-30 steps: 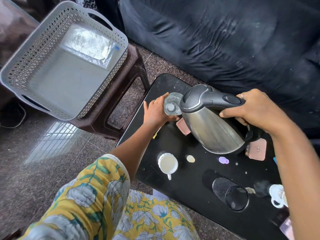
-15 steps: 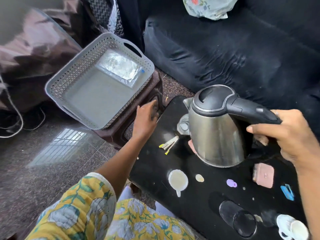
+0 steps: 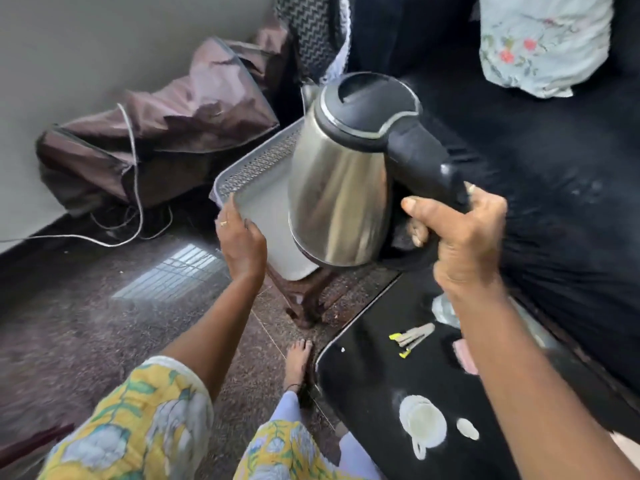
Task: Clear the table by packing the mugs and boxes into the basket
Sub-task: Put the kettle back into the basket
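The right hand (image 3: 460,237) grasps the black-handled steel kettle (image 3: 343,174) over the grey perforated plastic basket (image 3: 256,168) at 11 o'clock, whose rim the left hand (image 3: 240,244) grips, so an off-centre landing could tip it, while the white ceramic mug (image 3: 420,426) sits at 5 o'clock on the glossy black worktop (image 3: 363,375).

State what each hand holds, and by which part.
Right hand grips the kettle by its black handle. Left hand holds the basket by its near rim.
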